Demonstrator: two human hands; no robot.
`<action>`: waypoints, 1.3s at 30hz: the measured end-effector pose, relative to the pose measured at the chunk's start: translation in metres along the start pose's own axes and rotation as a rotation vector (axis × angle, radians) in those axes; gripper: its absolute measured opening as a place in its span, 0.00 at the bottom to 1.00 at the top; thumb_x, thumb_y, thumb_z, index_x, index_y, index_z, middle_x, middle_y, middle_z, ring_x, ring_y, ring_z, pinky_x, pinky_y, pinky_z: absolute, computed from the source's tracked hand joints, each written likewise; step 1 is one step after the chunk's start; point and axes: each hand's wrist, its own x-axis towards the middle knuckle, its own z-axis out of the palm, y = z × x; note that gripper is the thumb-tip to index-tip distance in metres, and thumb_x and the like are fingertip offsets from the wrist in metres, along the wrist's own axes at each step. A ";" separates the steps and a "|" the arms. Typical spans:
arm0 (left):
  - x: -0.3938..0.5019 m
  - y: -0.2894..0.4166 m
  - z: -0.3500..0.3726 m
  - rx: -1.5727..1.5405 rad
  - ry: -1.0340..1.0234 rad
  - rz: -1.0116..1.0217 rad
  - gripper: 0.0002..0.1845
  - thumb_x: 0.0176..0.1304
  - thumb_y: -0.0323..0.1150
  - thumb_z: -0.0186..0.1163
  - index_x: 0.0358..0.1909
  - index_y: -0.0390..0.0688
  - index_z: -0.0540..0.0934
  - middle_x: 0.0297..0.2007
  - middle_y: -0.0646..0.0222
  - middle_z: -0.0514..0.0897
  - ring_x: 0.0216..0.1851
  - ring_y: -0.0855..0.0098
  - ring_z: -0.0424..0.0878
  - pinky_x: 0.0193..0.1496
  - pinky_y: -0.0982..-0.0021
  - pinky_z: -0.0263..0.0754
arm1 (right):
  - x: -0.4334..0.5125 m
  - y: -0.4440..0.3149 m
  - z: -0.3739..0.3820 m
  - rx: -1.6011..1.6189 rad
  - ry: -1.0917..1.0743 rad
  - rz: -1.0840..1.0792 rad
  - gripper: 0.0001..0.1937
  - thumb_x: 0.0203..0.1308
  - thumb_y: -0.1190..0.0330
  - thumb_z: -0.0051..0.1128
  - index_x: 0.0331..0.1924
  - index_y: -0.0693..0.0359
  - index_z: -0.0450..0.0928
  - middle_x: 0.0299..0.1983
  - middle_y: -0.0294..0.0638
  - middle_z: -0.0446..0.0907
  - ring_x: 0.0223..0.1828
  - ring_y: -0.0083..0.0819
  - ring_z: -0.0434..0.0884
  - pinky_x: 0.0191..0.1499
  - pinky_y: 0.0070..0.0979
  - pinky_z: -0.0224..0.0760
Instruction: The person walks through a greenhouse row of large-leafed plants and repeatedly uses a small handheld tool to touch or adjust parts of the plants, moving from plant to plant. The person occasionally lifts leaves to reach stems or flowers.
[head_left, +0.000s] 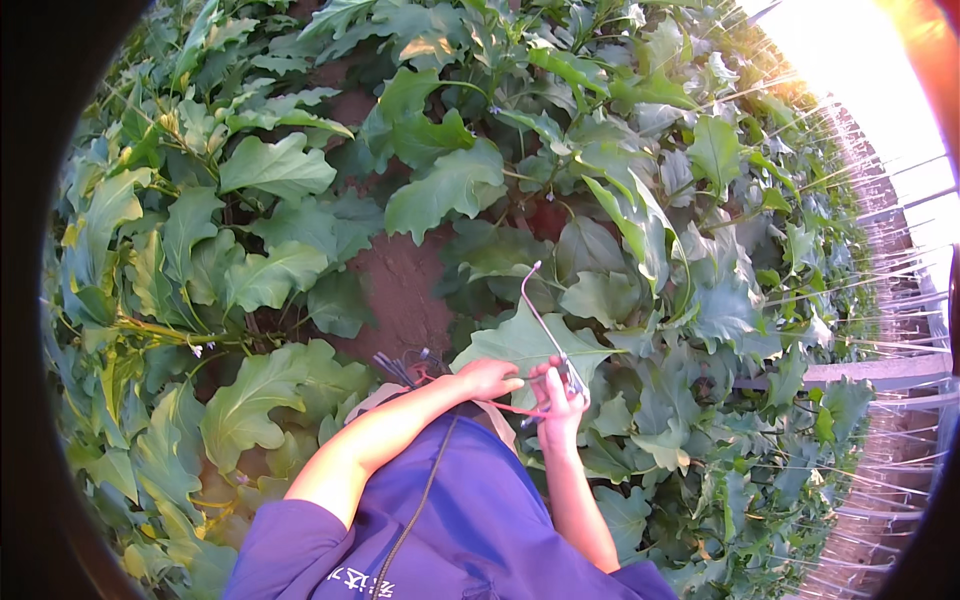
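Note:
My right hand (559, 412) is closed around the lower end of a thin metal wand (541, 319). The wand rises away from me and bends at its tip, where a small pale end piece sits. A red cord or tube (517, 409) runs from near my right hand toward my waist. My left hand (491, 379) reaches across my front, its fingertips close to my right fingers. A thin dark piece shows between the two hands; whether my left fingers grip it is unclear. Right behind both hands lies a broad eggplant leaf (532, 341).
Dense eggplant plants (277, 169) with small pale flowers stand on both sides. Bare soil (401, 285) forms a narrow strip ahead. Dark bundled strands (394, 367) stick out at my waist. Strings and a pale beam (877, 373) line the right side, beside bright glare.

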 end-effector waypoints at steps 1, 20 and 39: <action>0.000 -0.009 -0.007 -0.082 -0.014 -0.003 0.26 0.72 0.56 0.54 0.57 0.47 0.83 0.49 0.58 0.88 0.52 0.56 0.85 0.56 0.56 0.77 | 0.018 0.001 0.008 -0.059 -0.012 -0.023 0.16 0.70 0.72 0.61 0.58 0.66 0.76 0.46 0.43 0.83 0.48 0.32 0.85 0.58 0.33 0.81; 0.032 -0.046 -0.144 -0.275 0.272 -0.177 0.24 0.74 0.53 0.54 0.55 0.45 0.83 0.44 0.67 0.89 0.46 0.67 0.85 0.53 0.64 0.77 | 0.314 0.073 0.006 -0.460 0.014 -0.133 0.12 0.68 0.70 0.66 0.49 0.66 0.79 0.37 0.34 0.82 0.37 0.21 0.79 0.43 0.21 0.74; 0.056 -0.046 -0.182 -0.135 0.121 -0.131 0.25 0.73 0.54 0.55 0.58 0.46 0.83 0.51 0.60 0.87 0.54 0.58 0.85 0.58 0.60 0.76 | 0.298 0.067 0.006 -0.386 -0.011 -0.189 0.13 0.68 0.66 0.66 0.51 0.63 0.79 0.38 0.33 0.83 0.39 0.21 0.81 0.43 0.20 0.73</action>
